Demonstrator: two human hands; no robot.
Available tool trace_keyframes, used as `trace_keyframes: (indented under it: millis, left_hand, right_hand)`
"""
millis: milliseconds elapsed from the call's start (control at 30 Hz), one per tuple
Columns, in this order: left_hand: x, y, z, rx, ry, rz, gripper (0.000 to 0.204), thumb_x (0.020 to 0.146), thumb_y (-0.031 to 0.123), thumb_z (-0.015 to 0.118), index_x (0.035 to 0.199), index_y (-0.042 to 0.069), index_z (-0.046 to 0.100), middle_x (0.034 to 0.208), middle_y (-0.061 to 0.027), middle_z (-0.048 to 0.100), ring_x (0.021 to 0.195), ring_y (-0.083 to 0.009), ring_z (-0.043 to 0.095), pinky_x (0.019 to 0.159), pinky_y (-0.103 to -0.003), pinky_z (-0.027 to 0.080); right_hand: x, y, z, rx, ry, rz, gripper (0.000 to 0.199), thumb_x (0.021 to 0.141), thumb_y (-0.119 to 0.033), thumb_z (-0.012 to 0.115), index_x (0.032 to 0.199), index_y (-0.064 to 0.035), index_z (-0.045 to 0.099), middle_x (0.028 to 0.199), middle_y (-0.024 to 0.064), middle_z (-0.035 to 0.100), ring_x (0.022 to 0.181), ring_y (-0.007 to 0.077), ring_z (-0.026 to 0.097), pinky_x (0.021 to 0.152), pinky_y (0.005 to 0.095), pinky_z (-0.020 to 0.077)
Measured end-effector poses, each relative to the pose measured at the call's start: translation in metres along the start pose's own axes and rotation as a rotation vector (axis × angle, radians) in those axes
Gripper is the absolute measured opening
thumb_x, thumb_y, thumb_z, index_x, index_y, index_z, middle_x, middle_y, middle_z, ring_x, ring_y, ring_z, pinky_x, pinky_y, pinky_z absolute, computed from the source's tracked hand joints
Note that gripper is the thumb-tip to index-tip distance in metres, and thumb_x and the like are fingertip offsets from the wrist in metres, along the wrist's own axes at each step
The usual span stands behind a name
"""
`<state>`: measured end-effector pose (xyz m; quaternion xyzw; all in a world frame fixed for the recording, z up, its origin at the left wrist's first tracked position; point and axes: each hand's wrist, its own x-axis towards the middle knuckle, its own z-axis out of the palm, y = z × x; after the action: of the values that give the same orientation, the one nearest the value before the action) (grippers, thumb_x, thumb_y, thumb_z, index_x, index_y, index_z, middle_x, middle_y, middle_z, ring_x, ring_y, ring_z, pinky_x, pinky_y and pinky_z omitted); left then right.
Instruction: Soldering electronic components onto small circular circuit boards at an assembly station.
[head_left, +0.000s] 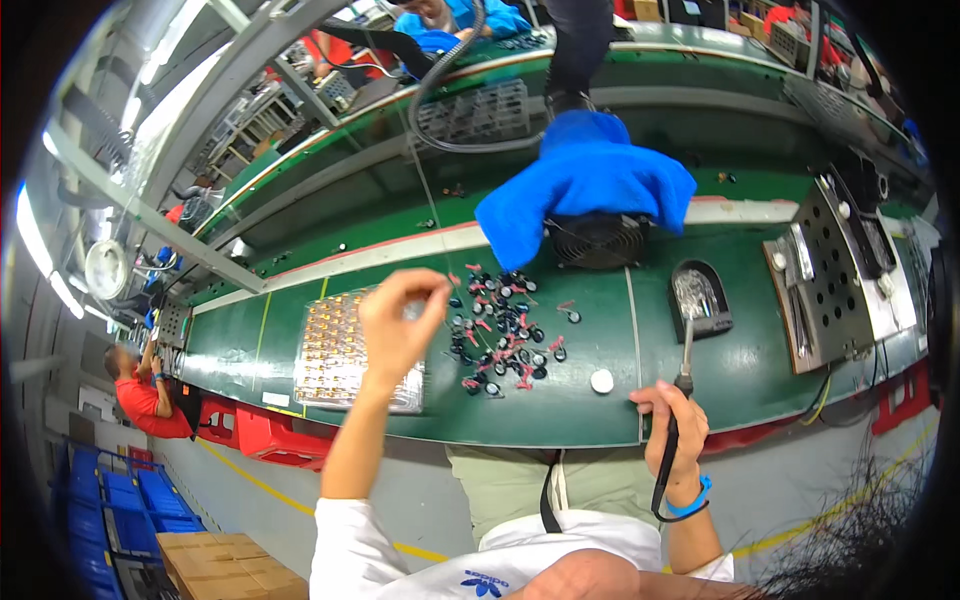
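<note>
On the green desk, a clear plastic tray stands farthest left, filled with rows of small yellowish parts. The left hand hangs beside it, just left of a loose heap of wired discs. Its grip is narrow, thumb and forefinger nearly meeting; whether they pinch anything I cannot tell. A careless sweep of that forearm could jog the tray and upset its rows, and the heap's crossed leads could snag, dragging neighbours along. Right of the heap lies a white round piece, near the desk's front edge, where a nudge might send it off. Farther right, the right hand's grip is closed around a soldering iron, its metal end pointing at a black open holder; if hot, it could scorch whatever it brushes, should the cord tug it aside.

The heaped discs look small and dark, several with pale silvery faces, with pinkish-red leads splayed between them. The iron has a black handle and a slim bare shaft.
</note>
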<state>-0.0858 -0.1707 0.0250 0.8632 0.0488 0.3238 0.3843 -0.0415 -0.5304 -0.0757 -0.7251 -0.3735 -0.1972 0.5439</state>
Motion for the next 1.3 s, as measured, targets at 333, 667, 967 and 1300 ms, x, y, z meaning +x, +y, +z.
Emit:
trace_keyframes:
  millis: [333, 667, 967, 1300]
  left_hand:
    - [-0.074, 0.053, 0.117, -0.089, -0.142, 0.424, 0.026, 0.071, -0.012, 0.082, 0.092, -0.001, 0.072, 0.093, -0.0122, 0.075, 0.082, -0.0276, 0.073, 0.074, -0.035, 0.059]
    - [-0.088, 0.046, 0.115, -0.058, -0.179, 0.461, 0.028, 0.07, -0.011, 0.081, 0.094, -0.001, 0.071, 0.095, -0.012, 0.074, 0.085, -0.0288, 0.073, 0.075, -0.037, 0.059]
    - [-0.095, 0.051, 0.079, 0.112, -0.304, 0.606, 0.026, 0.08, 0.007, 0.082, 0.103, 0.0, 0.07, 0.111, -0.0123, 0.071, 0.093, -0.0281, 0.072, 0.075, -0.038, 0.06]
    - [-0.005, -0.084, -0.126, 0.594, -0.102, 0.073, 0.024, 0.09, -0.002, 0.07, 0.113, 0.002, 0.074, 0.11, -0.0186, 0.075, 0.103, -0.037, 0.072, 0.089, -0.043, 0.057]
  right_hand:
    - [0.016, -0.005, 0.023, -0.062, 0.013, -0.099, 0.042, 0.083, 0.012, 0.072, 0.119, -0.0044, 0.057, 0.118, 0.0171, 0.077, 0.072, 0.0266, 0.062, 0.066, 0.0339, 0.0512]
    - [0.018, -0.011, 0.027, -0.139, -0.112, -0.156, 0.047, 0.077, 0.008, 0.077, 0.118, -0.007, 0.06, 0.12, 0.0113, 0.078, 0.078, 0.028, 0.063, 0.07, 0.0382, 0.051]
    - [0.019, -0.014, 0.026, -0.219, -0.146, -0.225, 0.035, 0.079, 0.009, 0.074, 0.112, -0.0015, 0.065, 0.122, 0.014, 0.076, 0.08, 0.0311, 0.062, 0.073, 0.0405, 0.0513]
    - [0.013, -0.007, 0.021, -0.081, -0.125, -0.165, 0.045, 0.081, 0.013, 0.072, 0.12, -0.0016, 0.057, 0.127, 0.0254, 0.072, 0.084, 0.0339, 0.063, 0.076, 0.0399, 0.0521]
